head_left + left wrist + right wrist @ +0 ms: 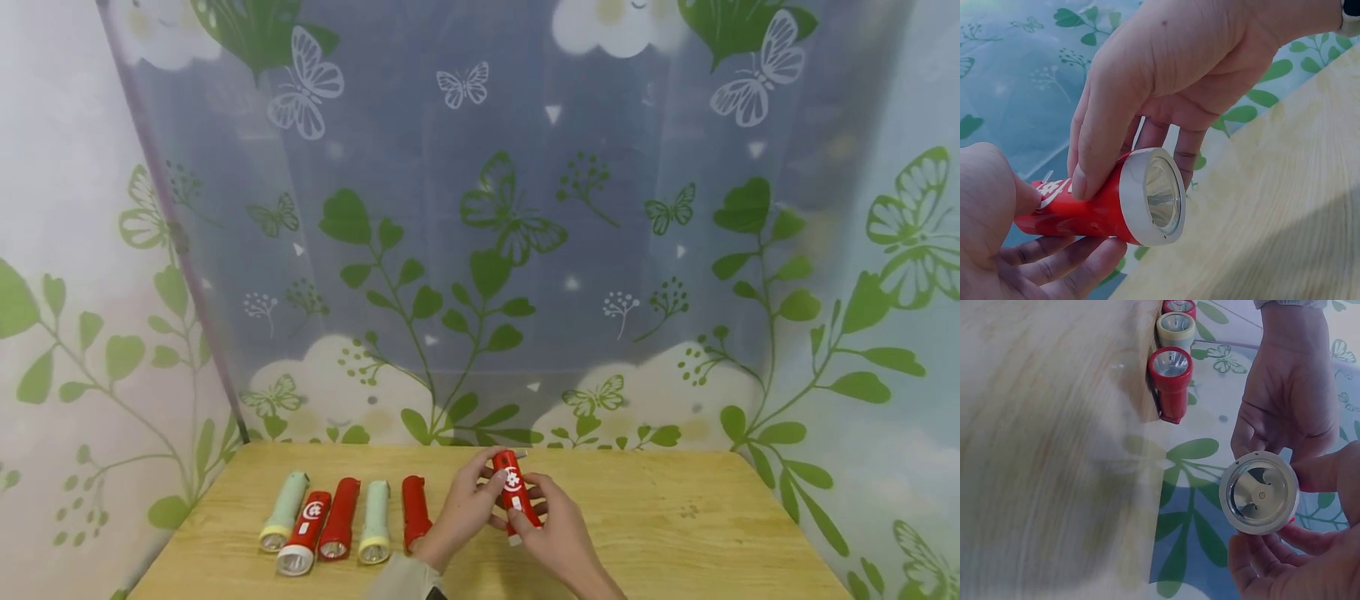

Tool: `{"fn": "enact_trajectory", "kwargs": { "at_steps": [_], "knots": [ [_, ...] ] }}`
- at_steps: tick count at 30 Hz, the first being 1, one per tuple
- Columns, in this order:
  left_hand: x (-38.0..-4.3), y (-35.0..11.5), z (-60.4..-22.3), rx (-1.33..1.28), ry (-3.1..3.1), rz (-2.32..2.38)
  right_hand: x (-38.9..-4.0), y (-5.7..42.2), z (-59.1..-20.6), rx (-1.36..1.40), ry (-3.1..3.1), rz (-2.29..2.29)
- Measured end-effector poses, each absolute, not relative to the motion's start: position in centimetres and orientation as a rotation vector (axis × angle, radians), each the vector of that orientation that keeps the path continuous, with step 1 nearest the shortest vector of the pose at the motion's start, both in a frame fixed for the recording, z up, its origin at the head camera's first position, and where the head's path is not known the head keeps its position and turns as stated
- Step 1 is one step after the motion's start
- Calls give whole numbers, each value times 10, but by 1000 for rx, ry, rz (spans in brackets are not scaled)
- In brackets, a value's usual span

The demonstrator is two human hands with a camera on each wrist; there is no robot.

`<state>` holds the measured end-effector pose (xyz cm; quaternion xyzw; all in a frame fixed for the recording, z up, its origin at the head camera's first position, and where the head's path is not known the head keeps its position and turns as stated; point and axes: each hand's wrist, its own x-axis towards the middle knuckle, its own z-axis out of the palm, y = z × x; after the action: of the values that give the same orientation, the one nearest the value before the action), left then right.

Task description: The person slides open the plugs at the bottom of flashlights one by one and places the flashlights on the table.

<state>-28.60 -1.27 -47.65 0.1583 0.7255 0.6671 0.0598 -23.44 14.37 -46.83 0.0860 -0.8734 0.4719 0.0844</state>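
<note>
A red flashlight point(517, 493) with a white logo is held between both hands over the table. My left hand point(467, 504) grips it near the tail end, thumb laid across the body. Fingers and thumb of my right hand point(564, 533) hold the part closer to the lens. In the left wrist view, the flashlight's white head ring point(1136, 197) and clear lens face the table side. The right wrist view looks straight into the lens point(1260, 495). A small metal prong point(522, 454) sticks out at the tail.
Left on the wooden table point(675, 517) several flashlights stand in a row: a mint one point(285, 508), a red one with a white rim point(306, 533), a plain red one point(341, 517), another mint one point(375, 521) and a red one point(415, 510) beside my left forearm. Patterned curtain point(480, 292) hangs behind.
</note>
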Motion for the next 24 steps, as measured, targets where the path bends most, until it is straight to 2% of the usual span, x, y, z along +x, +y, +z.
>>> {"fn": "enact_trajectory", "kwargs": {
  "at_steps": [24],
  "knots": [
    [-286, 12, -516, 262, 2161, 2031, -238, 164, -499, 129, -2676, 1555]
  ]
}}
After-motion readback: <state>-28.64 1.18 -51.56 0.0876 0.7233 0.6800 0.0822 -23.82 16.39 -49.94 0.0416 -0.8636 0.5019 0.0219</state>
